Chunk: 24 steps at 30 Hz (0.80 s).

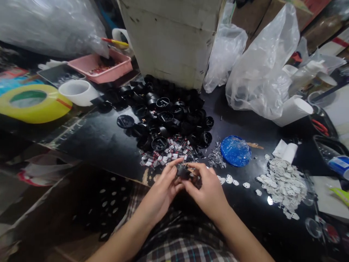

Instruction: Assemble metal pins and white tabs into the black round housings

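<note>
Between my two hands, near the front edge of the bench, is a round black plastic housing (183, 172). My left hand (165, 189) is closed around its left side, one finger stretched along the top. My right hand (205, 183) grips the right side with thumb and fingers; whether a small part is also pinched there I cannot make out. Just beyond the fingers lie small white-and-red parts (174, 150) in a loose heap. Behind them rises a pile of similar black housings (166, 116). Small metal pins (216, 156) are scattered right of the heap.
A blue lid of clear grease (236, 151) with a wooden stick sits to the right, near a pile of white plates (285, 183). Yellow tape (35, 103) and a pink tray (102, 67) stand left. A large carton (171, 40) blocks the back; plastic bags (261, 69) stand right.
</note>
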Each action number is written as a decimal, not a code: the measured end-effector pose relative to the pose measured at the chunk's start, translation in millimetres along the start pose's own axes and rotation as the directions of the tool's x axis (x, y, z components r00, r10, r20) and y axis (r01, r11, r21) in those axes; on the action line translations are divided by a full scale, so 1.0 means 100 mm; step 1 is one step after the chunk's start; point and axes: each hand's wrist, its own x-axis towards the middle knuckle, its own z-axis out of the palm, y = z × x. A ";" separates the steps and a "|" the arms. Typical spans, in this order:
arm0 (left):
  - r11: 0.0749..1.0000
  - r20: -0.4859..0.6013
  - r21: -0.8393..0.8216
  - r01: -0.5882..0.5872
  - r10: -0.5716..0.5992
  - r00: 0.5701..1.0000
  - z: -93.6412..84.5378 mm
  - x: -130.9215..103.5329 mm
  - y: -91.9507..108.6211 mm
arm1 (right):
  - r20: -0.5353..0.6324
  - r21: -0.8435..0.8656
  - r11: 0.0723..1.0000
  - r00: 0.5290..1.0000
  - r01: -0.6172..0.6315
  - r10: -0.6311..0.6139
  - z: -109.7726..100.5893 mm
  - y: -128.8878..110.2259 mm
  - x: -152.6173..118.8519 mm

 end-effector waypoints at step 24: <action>0.984 -0.219 -0.099 -0.150 0.126 0.968 -0.29 0.17 0.01 | 0.104 -0.552 0.829 0.994 0.094 -0.043 0.16 0.16 0.70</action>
